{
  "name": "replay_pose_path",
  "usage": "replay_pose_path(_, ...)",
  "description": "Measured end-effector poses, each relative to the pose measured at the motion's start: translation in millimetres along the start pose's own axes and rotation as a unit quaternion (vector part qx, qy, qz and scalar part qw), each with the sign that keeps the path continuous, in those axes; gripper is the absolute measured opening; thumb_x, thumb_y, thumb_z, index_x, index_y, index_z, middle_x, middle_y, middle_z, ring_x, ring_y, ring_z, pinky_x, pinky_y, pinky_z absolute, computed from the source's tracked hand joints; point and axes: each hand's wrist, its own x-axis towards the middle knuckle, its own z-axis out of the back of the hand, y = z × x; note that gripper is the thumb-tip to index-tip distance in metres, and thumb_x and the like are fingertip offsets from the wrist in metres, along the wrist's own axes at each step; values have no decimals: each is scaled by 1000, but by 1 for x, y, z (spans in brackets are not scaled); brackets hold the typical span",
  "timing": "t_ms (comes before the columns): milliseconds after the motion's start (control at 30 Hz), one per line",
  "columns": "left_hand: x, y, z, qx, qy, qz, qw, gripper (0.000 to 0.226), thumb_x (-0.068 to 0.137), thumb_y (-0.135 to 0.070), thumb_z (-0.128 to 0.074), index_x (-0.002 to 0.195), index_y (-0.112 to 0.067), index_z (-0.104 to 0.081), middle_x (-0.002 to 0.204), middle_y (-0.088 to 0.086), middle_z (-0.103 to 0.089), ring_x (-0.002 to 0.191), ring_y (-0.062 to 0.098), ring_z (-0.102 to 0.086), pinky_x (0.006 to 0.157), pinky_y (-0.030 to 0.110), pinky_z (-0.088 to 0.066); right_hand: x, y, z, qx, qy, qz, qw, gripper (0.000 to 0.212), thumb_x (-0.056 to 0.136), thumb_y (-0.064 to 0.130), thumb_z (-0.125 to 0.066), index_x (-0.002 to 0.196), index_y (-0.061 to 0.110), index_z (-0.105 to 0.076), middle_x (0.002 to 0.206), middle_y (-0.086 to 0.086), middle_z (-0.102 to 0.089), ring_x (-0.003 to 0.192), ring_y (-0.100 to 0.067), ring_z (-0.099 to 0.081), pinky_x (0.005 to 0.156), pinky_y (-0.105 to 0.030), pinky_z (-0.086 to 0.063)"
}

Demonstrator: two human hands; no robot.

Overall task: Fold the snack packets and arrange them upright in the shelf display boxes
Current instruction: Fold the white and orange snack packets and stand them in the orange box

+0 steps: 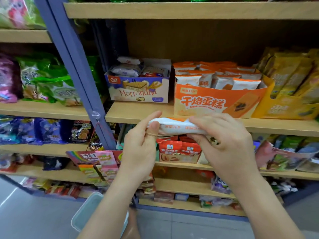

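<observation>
Head view shows the white-and-orange snack packet (pixel 174 125) held crosswise, long axis running nine to three o'clock, just below the shelf edge (pixel 276 127). Left hand (pixel 143 144) pinches its nine o'clock end, right hand (pixel 222 140) curls closed over its three o'clock end. Orange display box (pixel 215 102) of upright packets sits at twelve o'clock from both hands, slightly nearer the right.

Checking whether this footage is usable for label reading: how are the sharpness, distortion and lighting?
Head view: wide-angle bends the shelf edges and blue post; centre is sharpest, the orange box print reads; corners smear, left bags are soft; the packet and both hands, left, right, are slightly motion-blurred; lighting is even, with little glare.
</observation>
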Motion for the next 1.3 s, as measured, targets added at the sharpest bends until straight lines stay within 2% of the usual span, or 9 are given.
replay_pose_path(167, 3, -4, -9, -75, -25, -47, 996, 33, 95, -27, -44, 122, -22, -61, 116, -15, -65, 106, -9, -60, 74, 6, -48, 6, 0, 17, 257, 35, -257, 931, 56, 75, 57, -58, 127, 36, -58, 128, 23, -55, 123, 8, -46, 97, -6, -39)
replay_pose_path(267, 5, -6, -25, -113, 8, -85, 990, 26, 97, -30, -58, 122, -27, -64, 130, -14, -63, 125, -1, -52, 88, 13, -49, 8, -20, 23, 518, 30, -434, 737, 66, 72, 48, -66, 134, 32, -53, 129, 6, -61, 108, -11, -66, 84, -31, -57)
replay_pose_path(367, 14, -11, -41, -165, 49, -66, 983, 30, 88, -39, -64, 117, -34, -70, 135, -15, -58, 129, 5, -50, 86, 24, -55, 16, -37, 30, 585, -29, -429, 688, 59, 72, 20, -70, 130, 24, -57, 121, -5, -67, 100, -21, -71, 73, -33, -59)
replay_pose_path(533, 44, -24, -64, -163, 42, 62, 984, 30, 85, -20, -67, 110, -36, -70, 122, -13, -66, 106, 14, -67, 77, 37, -60, 28, -66, 40, 557, -54, -365, 744, 61, 70, 15, -72, 124, 40, -60, 119, 3, -67, 105, -20, -69, 81, -36, -58)
replay_pose_path(700, 80, -23, -80, -164, 82, 124, 975, 34, 76, -16, -68, 105, -33, -75, 112, -2, -72, 106, 24, -68, 86, 46, -55, 33, -100, 59, 436, 48, -242, 865, 78, 62, 21, -81, 127, 53, -53, 119, 30, -58, 110, 0, -61, 84, -18, -53)
replay_pose_path(867, 103, -28, -94, -188, 173, 148, 956, 31, 90, -1, -57, 113, -16, -71, 103, 6, -74, 86, 18, -71, 66, 26, -57, 42, -129, 59, 358, 14, -124, 925, 38, 67, 34, -86, 101, 35, -69, 123, 11, -60, 122, -6, -54, 88, -11, -47)
replay_pose_path(1000, 129, -24, -87, 90, 34, -74, 993, 18, 88, -20, -68, 104, -27, -72, 97, -13, -72, 90, 10, -67, 73, 25, -55, 51, -136, 54, 307, -73, -135, 939, 29, 64, 32, -81, 89, 32, -66, 104, -2, -61, 101, -5, -60, 78, -9, -48)
replay_pose_path(1067, 149, -18, -78, 287, -35, -184, 939, 20, 89, -22, -68, 109, -24, -70, 98, -16, -63, 98, 11, -60, 85, 26, -47, 60, -135, 55, 290, -113, -172, 934, 26, 63, 43, -75, 85, 38, -62, 99, -2, -59, 90, -5, -61, 70, -8, -48)
replay_pose_path(1300, 190, -6, -69, 419, 96, -89, 898, 34, 89, -43, -64, 114, -21, -69, 102, -2, -69, 94, 15, -62, 82, 37, -55, 83, -121, 38, 177, -155, -162, 958, 20, 83, 44, -65, 80, 30, -51, 88, 5, -45, 79, 11, -48, 66, -2, -38)
